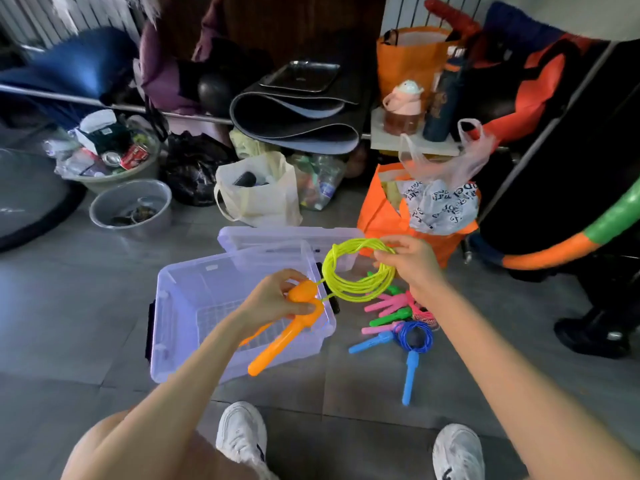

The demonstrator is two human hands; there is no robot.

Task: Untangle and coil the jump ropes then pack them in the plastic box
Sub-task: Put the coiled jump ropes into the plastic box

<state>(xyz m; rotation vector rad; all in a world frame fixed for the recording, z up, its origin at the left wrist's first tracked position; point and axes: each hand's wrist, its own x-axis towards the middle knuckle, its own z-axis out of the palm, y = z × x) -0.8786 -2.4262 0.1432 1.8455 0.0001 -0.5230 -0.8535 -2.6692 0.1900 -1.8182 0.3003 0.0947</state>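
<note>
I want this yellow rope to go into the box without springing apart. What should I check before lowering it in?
1. Yellow rope coiled: ok, its loops are gathered in the right hand.
2. Orange handles under control: ok, the left hand grips them over the box.
3. Plastic box open: ok, the lid lies behind it.
4. Room inside: ok, no rope shows in the box.
5. Coil fastened so that it holds: cannot tell.
6. Other ropes packed: not ok, they lie on the floor to the right of the box.
</note>
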